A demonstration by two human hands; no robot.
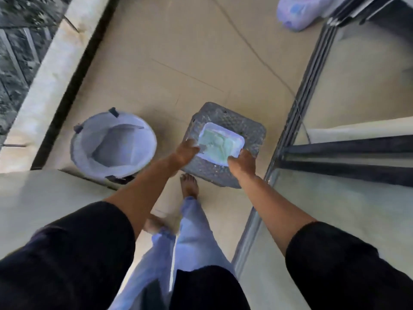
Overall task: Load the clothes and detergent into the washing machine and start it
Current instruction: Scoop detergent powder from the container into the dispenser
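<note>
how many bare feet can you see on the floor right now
2. One foot stands on the tile just below the grey stool. The other foot is nearer the camera, partly covered by the light blue trouser leg.

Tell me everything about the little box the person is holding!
The box is a small, shallow, rectangular tub with rounded corners, in whitish see-through plastic as it looks. Something pale green shows through its top; what it is cannot be told, as the picture is blurred. It lies roughly flat, over the grey textured stool on the floor. The left hand holds its left edge and the right hand holds its near right corner. Whether it rests on the stool is unclear.
</note>
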